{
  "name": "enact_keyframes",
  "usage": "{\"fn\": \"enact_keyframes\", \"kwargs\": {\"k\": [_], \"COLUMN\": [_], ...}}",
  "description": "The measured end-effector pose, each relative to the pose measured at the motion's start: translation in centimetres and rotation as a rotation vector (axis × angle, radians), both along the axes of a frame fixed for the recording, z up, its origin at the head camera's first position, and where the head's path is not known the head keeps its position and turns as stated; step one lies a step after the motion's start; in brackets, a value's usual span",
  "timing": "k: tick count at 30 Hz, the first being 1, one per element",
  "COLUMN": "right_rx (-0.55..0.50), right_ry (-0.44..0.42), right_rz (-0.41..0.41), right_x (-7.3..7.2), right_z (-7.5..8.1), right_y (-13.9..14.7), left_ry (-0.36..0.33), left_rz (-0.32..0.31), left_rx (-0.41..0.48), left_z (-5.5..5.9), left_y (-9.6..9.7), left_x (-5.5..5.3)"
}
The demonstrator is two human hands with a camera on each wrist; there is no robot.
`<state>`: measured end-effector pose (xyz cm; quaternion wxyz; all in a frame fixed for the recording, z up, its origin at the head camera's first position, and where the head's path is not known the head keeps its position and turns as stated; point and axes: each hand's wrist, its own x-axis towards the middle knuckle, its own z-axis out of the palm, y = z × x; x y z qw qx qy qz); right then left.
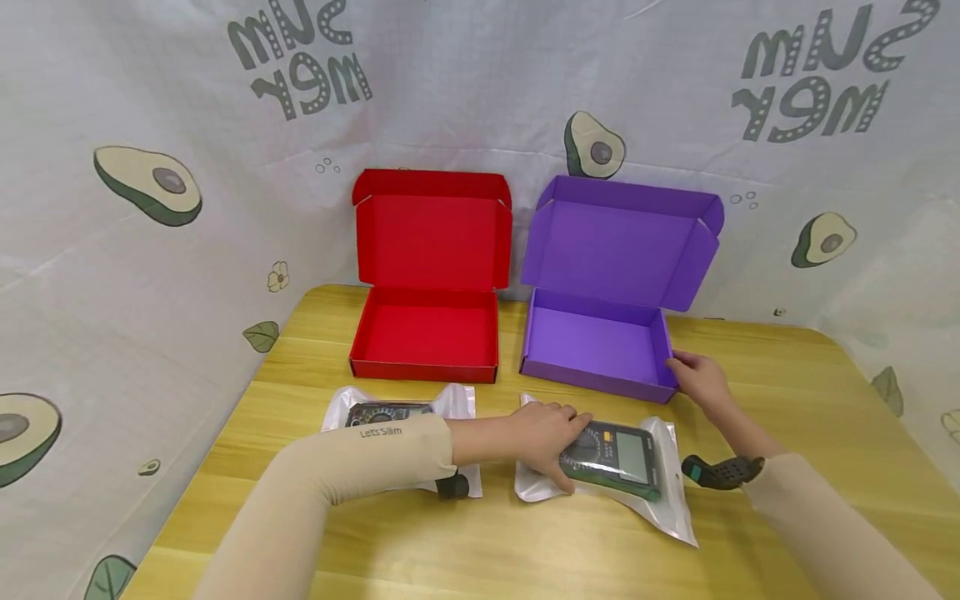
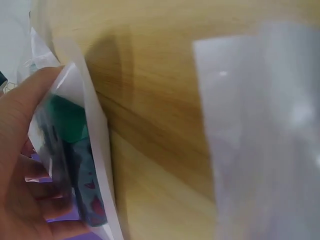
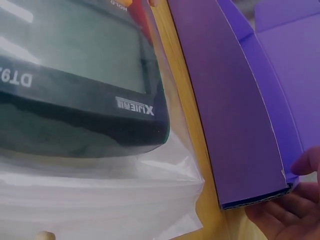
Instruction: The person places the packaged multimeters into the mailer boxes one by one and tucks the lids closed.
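My left hand (image 1: 551,437) reaches across and grips a dark digital multimeter (image 1: 633,458) in a clear-fronted white plastic bag (image 1: 678,508). In the left wrist view, its thumb lies over the bag's edge and the fingers curl along the meter's side. My right hand (image 1: 701,383) pinches the right front corner of an open purple box (image 1: 592,377), thumb inside the wall and fingers outside, as the right wrist view shows. There the meter's grey screen (image 3: 75,45) lies close beside the box's front wall.
An open red box (image 1: 420,369) stands left of the purple one, both lids upright against the patterned cloth (image 1: 465,100). A second bagged multimeter (image 1: 384,412) lies before the red box, partly hidden by my left forearm. Everything rests on a wooden table (image 1: 465,550).
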<state>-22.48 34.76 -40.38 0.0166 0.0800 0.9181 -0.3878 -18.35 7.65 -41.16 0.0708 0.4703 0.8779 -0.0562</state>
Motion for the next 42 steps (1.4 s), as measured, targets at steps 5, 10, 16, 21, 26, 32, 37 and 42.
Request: {"fn": "enact_keyframes", "kwargs": {"k": [5,10,16,21,26,32,37,42], "right_rx": [-0.056,-0.088,-0.134,-0.136,-0.164,-0.134,-0.159,-0.166], "right_ry": [-0.019,-0.038,-0.063,-0.069,-0.060,-0.084,-0.079,-0.087], "right_rz": [0.027,0.048,0.078,0.083,0.090,0.080,0.076,0.072], "right_x": [0.2,0.3,0.2,0.2,0.1,0.2,0.3,0.5], "right_z": [0.1,0.1,0.3,0.6,0.7,0.5,0.3,0.3], "right_y": [0.0,0.1,0.1,0.1,0.2,0.2,0.3,0.5], "left_ry": [0.028,0.069,0.062,0.071,0.083,0.064,0.057,0.040], "left_rz": [-0.006,-0.023,-0.011,-0.011,-0.014,-0.002,0.017,0.032], "left_rx": [-0.019,0.005,0.078,0.112,0.185,0.199,0.202,0.212], "left_z": [0.2,0.0,0.4,1.8,3.7,5.4,5.7,5.5], "left_y": [0.2,0.1,-0.3,-0.7,-0.9,-1.3,-1.5,-1.7], "left_x": [0.1,0.1,-0.4,-1.1,-2.1,-3.0,-3.8,-4.8]}}
